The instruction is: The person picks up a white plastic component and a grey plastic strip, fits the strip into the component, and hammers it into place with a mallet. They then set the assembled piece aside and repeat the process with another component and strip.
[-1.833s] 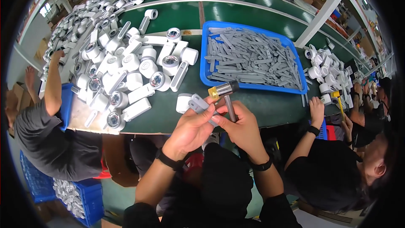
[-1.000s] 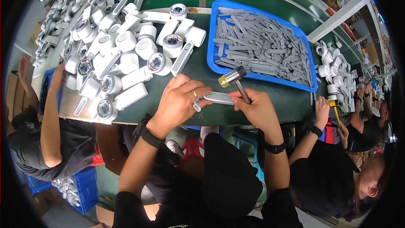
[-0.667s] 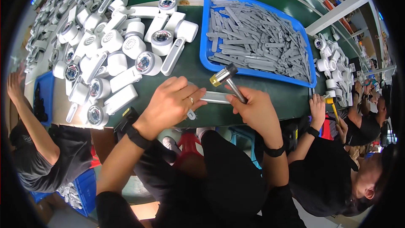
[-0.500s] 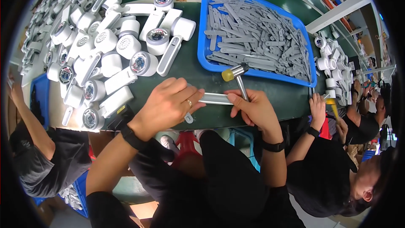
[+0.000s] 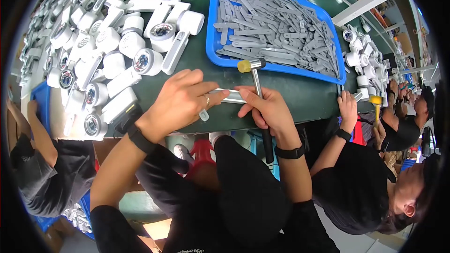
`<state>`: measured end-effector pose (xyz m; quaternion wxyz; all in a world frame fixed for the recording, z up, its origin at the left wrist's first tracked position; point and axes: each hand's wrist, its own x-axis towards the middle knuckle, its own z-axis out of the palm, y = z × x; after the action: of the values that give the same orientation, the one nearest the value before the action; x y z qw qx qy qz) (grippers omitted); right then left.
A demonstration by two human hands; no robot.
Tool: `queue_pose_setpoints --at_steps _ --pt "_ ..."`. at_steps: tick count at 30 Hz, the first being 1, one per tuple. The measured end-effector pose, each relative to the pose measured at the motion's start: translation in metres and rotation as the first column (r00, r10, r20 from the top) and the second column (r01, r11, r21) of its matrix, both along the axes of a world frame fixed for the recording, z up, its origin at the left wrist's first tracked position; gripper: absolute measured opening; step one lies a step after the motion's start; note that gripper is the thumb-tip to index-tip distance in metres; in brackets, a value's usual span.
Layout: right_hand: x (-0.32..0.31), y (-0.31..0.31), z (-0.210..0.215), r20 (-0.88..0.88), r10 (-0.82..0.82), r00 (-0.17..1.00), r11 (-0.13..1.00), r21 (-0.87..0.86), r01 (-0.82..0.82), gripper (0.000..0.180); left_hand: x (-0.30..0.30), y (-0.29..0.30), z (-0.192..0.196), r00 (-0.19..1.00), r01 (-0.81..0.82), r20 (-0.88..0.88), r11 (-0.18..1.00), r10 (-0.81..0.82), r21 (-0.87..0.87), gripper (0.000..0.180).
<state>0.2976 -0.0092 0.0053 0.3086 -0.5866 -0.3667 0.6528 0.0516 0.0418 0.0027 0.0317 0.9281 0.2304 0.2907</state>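
Observation:
My left hand [image 5: 180, 100] presses down on a white handheld device [image 5: 229, 96] lying on the green table [image 5: 300, 94] near its front edge. My right hand [image 5: 267, 108] grips the dark handle of a small hammer [image 5: 253, 71] with a yellow and silver head; its fingertips also touch the white device. The hammer head hovers just in front of the blue tray [image 5: 216, 18], which is full of grey strips [image 5: 276, 28].
Many white devices with round heads [image 5: 112, 51] are heaped on the table's left. A person in black [image 5: 42, 173] works at my left. At my right another person [image 5: 375, 182] holds a yellow-headed hammer [image 5: 375, 103] beside more white parts [image 5: 361, 61].
My left hand set the white device flat on the table and now pins it. The hammer head swung up toward the blue tray. The view tilted further down over the table.

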Motion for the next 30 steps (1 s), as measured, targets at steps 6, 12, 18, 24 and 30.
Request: queue_pose_setpoints --at_steps 6,12,18,24,30 --pt "0.008 -0.056 -0.017 -0.191 -0.223 0.956 0.939 0.221 0.263 0.042 -0.003 0.000 0.003 0.999 0.017 -0.043 1.000 -0.017 -0.007 0.031" --pt "0.009 -0.095 -0.005 0.332 -0.131 0.934 0.902 0.430 -0.026 0.051 0.003 0.000 0.008 0.999 0.034 -0.023 0.999 -0.034 -0.025 0.034" --pt "-0.004 -0.103 0.032 0.475 -0.150 0.867 0.922 0.383 -0.051 0.052 0.000 0.000 0.001 0.999 0.032 -0.017 0.999 -0.032 -0.003 0.035" --pt "-0.005 -0.099 0.001 0.737 -0.191 0.649 0.762 0.528 -0.375 0.060 0.003 -0.001 0.003 0.999 0.044 -0.032 0.999 -0.044 -0.008 0.034" --pt "-0.007 -0.095 0.003 0.698 -0.167 0.696 0.825 0.486 -0.288 0.060 0.003 0.000 0.003 1.000 0.030 0.003 1.000 -0.030 0.001 0.035"
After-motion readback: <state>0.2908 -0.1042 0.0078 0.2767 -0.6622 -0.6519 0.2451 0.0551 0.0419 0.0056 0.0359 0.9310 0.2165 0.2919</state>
